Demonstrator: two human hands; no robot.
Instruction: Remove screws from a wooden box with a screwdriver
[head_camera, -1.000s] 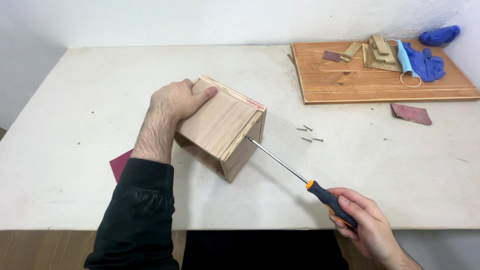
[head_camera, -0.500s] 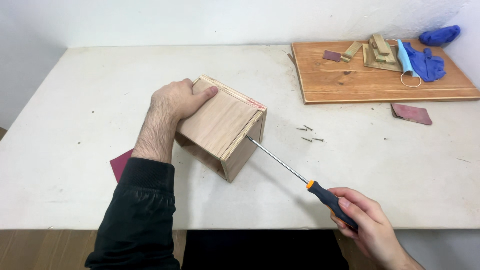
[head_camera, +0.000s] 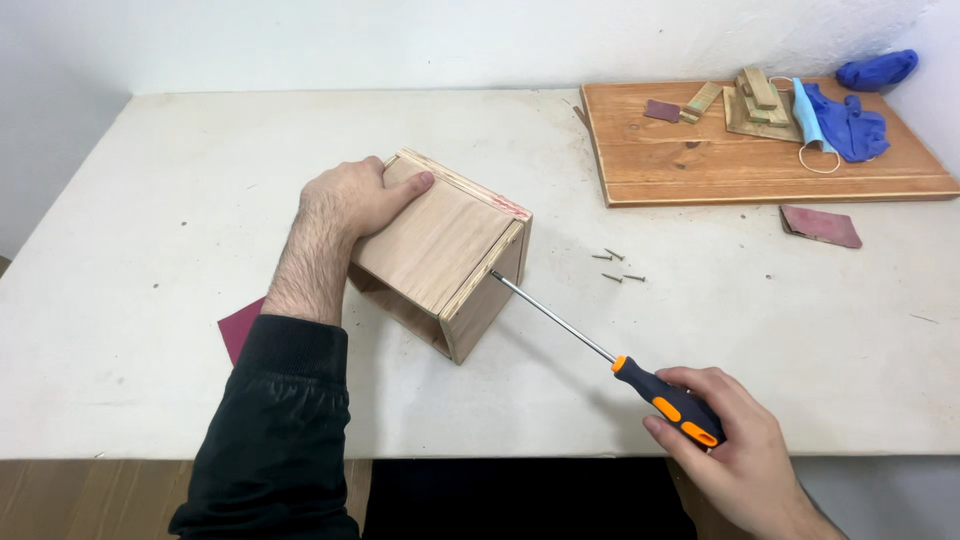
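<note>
Wooden box (head_camera: 440, 250) (hollow, tipped) under left hand (head_camera: 355, 195); screwdriver (head_camera: 600, 350) gripped in right hand (head_camera: 735, 450), tip at box.

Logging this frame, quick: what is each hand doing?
Left hand: closed over the wooden box, pressing it down.
Right hand: closed on the screwdriver.
</note>
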